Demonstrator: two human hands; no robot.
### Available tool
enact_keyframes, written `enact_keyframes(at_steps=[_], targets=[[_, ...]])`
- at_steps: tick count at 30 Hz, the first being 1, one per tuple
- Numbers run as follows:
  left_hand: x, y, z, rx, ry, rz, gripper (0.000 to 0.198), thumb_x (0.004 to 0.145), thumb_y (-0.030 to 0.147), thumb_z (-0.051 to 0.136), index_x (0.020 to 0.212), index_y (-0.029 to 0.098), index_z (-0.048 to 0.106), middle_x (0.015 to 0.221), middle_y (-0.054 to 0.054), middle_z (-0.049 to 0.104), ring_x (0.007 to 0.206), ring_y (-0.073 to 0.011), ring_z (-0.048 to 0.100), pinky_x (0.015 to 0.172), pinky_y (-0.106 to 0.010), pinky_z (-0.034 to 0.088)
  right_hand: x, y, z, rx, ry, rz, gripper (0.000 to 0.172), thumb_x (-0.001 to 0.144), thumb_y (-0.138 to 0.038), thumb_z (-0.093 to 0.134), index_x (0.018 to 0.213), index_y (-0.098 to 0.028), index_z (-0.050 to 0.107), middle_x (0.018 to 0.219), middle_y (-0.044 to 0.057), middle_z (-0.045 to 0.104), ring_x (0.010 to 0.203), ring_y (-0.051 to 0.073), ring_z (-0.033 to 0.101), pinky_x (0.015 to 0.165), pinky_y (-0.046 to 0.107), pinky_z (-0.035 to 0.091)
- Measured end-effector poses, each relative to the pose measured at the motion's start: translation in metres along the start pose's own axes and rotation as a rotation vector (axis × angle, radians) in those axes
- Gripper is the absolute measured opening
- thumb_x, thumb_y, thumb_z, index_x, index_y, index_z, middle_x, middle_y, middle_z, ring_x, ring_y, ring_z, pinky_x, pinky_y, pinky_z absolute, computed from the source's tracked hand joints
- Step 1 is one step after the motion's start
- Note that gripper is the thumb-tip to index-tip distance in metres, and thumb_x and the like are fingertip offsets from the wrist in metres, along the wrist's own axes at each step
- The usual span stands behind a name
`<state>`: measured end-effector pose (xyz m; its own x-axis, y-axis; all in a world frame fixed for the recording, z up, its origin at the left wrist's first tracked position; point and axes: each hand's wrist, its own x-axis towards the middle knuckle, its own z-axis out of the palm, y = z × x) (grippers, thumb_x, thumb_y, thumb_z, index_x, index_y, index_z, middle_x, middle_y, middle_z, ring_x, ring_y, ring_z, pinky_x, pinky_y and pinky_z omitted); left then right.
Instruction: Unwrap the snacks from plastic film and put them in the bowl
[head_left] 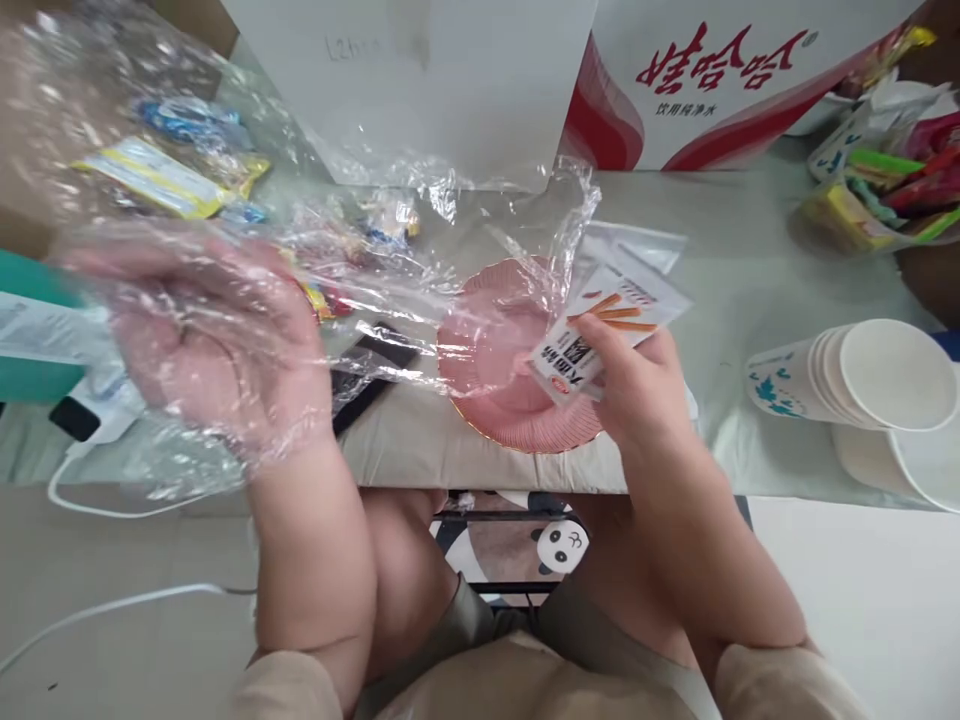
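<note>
While clear plastic film veils the loosely cupped left hand, the right hand pinches snack packets near a pink plate.

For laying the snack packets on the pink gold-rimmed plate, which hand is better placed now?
Probably the right hand: it grips the snack packets, seen over the right edge of the pink gold-rimmed plate. The left hand is farther away, with clear plastic over it.

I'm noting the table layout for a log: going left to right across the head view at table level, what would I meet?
Teal box → left hand → flat black object → gold-rimmed pink plate → right hand → stacked paper cups.
</note>
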<state>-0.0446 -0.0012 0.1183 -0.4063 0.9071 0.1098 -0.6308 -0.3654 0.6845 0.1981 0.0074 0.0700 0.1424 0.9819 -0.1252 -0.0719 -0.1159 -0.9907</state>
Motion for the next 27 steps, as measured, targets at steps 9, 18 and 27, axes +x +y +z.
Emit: enact_keyframes(at_steps=[9,18,27], targets=[[0.017,-0.048,-0.005,-0.197,0.064,-0.382,0.037,0.106,0.033,0.041,0.073,0.022,0.053,0.069,0.007,0.069,0.067,-0.0096,0.072,0.073,-0.033,0.065,0.015,-0.002,-0.027,-0.814,-0.002,-0.213,0.058,0.084,-0.032,0.063,0.141,-0.020,0.056,0.120,0.015,0.073,0.104,0.031,0.073,0.091,0.051,0.059],[-0.005,-0.066,0.024,-0.233,-0.082,-0.487,0.035,0.104,0.033,0.036,0.072,0.021,0.045,0.067,0.009,0.064,0.061,-0.0072,0.069,0.070,-0.039,0.069,0.018,-0.022,-0.131,-1.112,0.530,-0.409,0.021,0.084,-0.023,0.054,0.097,-0.019,0.070,0.094,0.010,0.077,0.087,0.022,0.072,0.090,0.039,0.055],[-0.016,-0.074,0.037,-0.186,-0.132,-0.511,0.041,0.107,0.036,0.028,0.072,0.021,0.043,0.068,0.008,0.061,0.060,-0.0070,0.068,0.070,-0.041,0.070,-0.001,-0.030,-0.199,-1.484,0.703,0.221,0.038,0.087,-0.033,0.052,0.109,-0.021,0.080,0.100,0.014,0.078,0.091,0.029,0.066,0.089,0.042,0.045]])
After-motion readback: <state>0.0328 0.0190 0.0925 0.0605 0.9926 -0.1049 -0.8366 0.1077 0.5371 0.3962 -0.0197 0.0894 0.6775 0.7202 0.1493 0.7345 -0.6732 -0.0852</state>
